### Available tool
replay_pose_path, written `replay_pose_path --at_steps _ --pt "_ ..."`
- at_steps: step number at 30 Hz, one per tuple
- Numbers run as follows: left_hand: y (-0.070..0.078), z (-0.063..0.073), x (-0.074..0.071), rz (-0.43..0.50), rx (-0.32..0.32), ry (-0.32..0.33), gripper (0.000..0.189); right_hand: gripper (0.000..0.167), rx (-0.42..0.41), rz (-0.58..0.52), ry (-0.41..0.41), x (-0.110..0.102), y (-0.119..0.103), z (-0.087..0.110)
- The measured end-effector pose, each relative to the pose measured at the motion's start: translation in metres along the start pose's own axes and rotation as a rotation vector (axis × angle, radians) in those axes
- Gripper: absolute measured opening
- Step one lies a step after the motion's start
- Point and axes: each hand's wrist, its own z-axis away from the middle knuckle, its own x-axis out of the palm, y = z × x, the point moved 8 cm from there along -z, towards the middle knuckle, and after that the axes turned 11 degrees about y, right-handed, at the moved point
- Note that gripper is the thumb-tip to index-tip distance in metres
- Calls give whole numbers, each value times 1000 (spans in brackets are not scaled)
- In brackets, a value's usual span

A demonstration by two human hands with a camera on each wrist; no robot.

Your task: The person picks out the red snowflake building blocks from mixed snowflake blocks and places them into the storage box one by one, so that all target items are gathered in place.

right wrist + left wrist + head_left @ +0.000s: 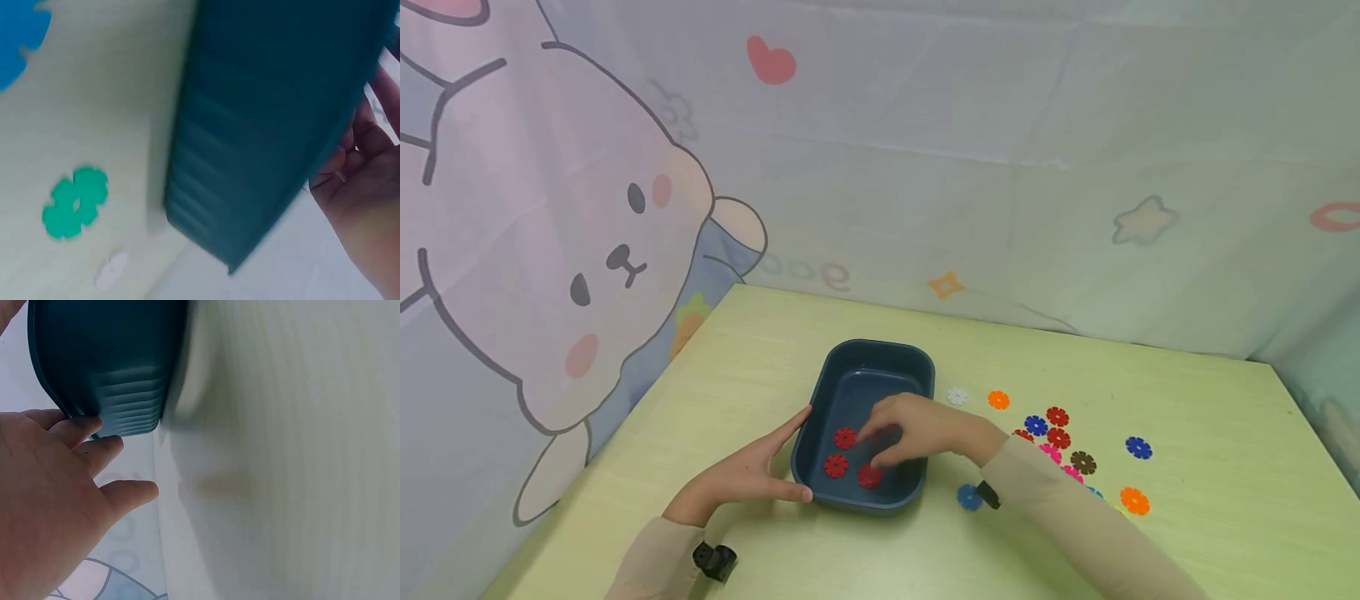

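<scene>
From seven o'clock comes the left forearm point(658, 557), its left hand point(748, 479) spread, thumb toward three. The right forearm point(1052, 492) slants toward ten, its right hand point(913, 427) loosely bent, thumb and fingertips parted.

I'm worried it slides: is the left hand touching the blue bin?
Touching: the head view shows the left hand spread against the blue bin, thumb at its near left corner.

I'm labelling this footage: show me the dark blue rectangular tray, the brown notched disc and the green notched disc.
Dark blue rectangular tray point(865, 400): head view, bare inner floor.
Brown notched disc point(1083, 462): head view, near its middle.
Green notched disc point(65, 204): right wrist view, just left of its central hole.
</scene>
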Motion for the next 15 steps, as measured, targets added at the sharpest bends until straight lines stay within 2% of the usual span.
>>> replay_pose_path --at_steps 7,15 --pt "3 1 0 5 11 3 110 34 15 -34 66 -29 0 19" --pt "4 1 1 2 10 4 110 33 110 -41 95 -48 10 50"
